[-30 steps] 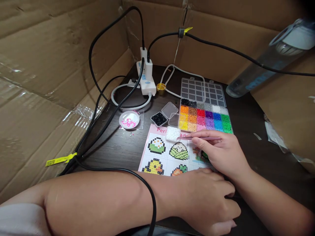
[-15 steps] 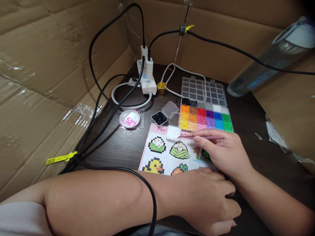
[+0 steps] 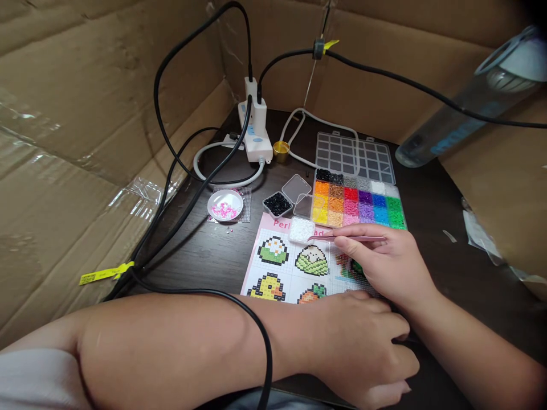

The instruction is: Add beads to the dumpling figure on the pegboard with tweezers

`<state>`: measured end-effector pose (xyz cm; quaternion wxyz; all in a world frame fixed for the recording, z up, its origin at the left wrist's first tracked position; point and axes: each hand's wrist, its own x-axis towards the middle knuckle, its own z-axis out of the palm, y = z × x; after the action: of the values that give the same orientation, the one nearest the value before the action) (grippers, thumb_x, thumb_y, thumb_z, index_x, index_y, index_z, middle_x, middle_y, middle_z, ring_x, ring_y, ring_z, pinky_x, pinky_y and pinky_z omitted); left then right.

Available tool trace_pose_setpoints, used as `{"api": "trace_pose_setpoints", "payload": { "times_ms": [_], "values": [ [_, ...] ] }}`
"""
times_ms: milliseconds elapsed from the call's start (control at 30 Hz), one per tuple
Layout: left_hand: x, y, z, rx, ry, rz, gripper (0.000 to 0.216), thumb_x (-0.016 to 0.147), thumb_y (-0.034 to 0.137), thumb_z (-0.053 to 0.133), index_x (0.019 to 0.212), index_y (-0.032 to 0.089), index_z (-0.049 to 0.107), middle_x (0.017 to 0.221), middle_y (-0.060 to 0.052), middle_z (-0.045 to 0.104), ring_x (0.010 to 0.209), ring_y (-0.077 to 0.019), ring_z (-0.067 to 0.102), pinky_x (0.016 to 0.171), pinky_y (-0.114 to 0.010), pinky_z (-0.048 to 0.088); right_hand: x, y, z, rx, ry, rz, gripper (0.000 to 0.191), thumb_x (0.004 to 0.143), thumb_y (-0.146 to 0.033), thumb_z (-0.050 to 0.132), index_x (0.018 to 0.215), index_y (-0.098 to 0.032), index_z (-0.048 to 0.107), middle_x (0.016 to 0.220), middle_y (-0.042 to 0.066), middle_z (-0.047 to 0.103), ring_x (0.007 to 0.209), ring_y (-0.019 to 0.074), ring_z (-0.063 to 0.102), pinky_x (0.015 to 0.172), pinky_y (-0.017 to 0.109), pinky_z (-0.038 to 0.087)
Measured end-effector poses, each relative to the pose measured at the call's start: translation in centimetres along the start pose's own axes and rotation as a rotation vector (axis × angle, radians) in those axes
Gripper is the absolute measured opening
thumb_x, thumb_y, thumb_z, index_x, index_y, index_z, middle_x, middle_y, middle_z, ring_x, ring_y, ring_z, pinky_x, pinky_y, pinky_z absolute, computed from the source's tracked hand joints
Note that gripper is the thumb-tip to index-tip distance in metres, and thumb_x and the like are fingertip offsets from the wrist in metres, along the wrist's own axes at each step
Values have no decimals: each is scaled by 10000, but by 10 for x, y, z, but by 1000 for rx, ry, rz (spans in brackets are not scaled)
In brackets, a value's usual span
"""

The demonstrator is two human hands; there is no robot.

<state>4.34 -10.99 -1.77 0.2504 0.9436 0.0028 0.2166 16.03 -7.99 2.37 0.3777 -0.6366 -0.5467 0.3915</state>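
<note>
Left hand (image 3: 363,347) laid nearest, fingertips hidden, grip can't be told. Tweezers (image 3: 363,238) pinched by right hand (image 3: 387,266), long axis pointed left; tips held at near-right corner of white-bead box (image 3: 301,228), left of right hand, the closer one.

Tweezers (image 3: 372,238): smth metal (semi-gloss)

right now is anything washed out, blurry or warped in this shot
Head view: glare streaks the clear tape on the left cardboard wall; head view: white beads by the tweezers look nearly washed out; head view: a dark blur fills the top right corner, and the water bottle beneath leans, perhaps from wide-angle distortion.
</note>
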Motion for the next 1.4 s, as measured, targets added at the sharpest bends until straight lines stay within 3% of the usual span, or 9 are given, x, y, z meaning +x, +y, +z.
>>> {"api": "trace_pose_setpoints", "payload": {
  "times_ms": [400,667,867,1033,1400],
  "values": [
    [-1,-1,3,6,46,21,302,905,349,514,878,162,750,894,-87,686,744,-227,606,739,-390,481,1,0,0,10,15,16,115,771,-298,755,784,-193,800,808,73,801,560,157,705,472,239,582],
    [1,-2,-3,-20,-32,5,308,904,364,524,887,157,751,925,-96,694,762,-232,615,741,-398,491,-1,-2,-7,-24,42,-50,74,796,-276,746,806,-239,810,819,54,803,682,194,749,540,261,617],
    [1,-2,-3,-17,-32,7,309,903,364,529,893,158,760,924,-100,696,751,-235,608,734,-395,480,0,4,-5,-27,9,5,125,799,-313,751,844,-214,813,939,83,809,689,190,745,526,254,601],
    [-1,-1,-2,-11,-4,8,293,900,353,536,880,158,753,927,-101,694,752,-237,607,740,-398,477,1,2,-4,-19,1,3,123,792,-305,749,821,-203,812,850,78,803,612,160,713,501,238,577],
    [1,-1,-2,-7,-10,8,302,900,359,526,889,159,751,937,-98,701,766,-235,622,744,-401,482,2,0,-2,-6,-12,3,100,785,-273,736,813,-209,807,856,72,804,594,147,704,479,222,560]
  ]
}}
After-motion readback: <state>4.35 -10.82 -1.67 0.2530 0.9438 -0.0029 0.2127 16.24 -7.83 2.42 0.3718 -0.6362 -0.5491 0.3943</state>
